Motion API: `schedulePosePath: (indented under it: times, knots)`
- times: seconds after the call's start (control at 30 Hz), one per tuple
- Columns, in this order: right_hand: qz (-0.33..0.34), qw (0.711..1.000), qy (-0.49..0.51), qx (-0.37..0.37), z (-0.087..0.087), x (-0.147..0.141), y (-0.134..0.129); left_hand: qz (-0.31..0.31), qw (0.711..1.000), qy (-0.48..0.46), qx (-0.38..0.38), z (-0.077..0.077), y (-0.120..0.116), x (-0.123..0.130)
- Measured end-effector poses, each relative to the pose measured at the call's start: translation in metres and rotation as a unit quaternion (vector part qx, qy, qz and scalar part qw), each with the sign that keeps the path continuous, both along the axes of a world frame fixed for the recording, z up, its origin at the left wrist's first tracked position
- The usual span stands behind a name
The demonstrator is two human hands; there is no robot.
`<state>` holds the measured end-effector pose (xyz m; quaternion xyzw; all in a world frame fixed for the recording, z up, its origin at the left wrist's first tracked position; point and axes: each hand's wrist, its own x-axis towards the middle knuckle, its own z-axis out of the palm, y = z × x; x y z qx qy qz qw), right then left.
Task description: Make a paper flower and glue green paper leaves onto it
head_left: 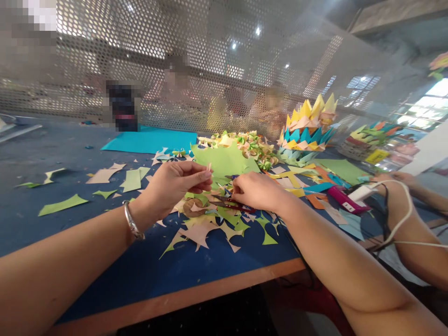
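My left hand (184, 181) is closed, thumb and forefinger pinching a small pale strip (209, 166) that looks like paper. To its right, my right hand (257, 190) has its fingers curled together over the paper pile. A thin tool with a bluish part (227, 187) shows at its fingertips; whether the fingers grip it is unclear. Scissors with dark red handles (231, 204) lie just under that hand. Behind both hands is a light green paper sheet (224, 161). Pink and green paper scraps (201, 229) with curved cut edges lie in front, around a round brown piece (194, 207).
A heap of small folded paper pieces (245, 142) lies behind the green sheet. Blue paper (154, 140) lies back left. A tiered paper-point piece (306, 133) stands back right. A magenta-and-white power strip (348, 199) with cables sits near another person's arm (402, 210). Perforated mesh (147, 46) rises behind.
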<state>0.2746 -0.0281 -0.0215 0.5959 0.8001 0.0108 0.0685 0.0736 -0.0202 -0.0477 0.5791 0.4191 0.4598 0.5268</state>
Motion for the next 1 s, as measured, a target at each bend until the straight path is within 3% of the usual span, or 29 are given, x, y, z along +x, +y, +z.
schedulePosePath:
  times: [0.47,0.63,0.83,0.9,1.0]
  knots:
    - [-0.009,1.000,-0.008,0.014,-0.005,-0.003,0.003,0.002,1.000,0.007,-0.006,-0.001,0.001,-0.001]
    - [-0.038,0.995,0.083,0.043,0.003,-0.002,-0.001,0.014,0.999,-0.017,-0.025,0.000,0.001,0.000]
    - [0.009,0.954,0.277,0.115,0.012,0.015,0.000,-0.006,0.997,-0.061,-0.047,-0.004,0.003,-0.001]
    - [0.022,0.933,0.350,0.078,0.009,0.017,0.002,-0.009,0.996,-0.066,-0.056,-0.005,0.003,-0.001]
    - [0.036,0.873,0.486,-0.008,0.003,0.016,0.007,-0.009,0.996,-0.061,-0.065,-0.004,0.000,0.001]
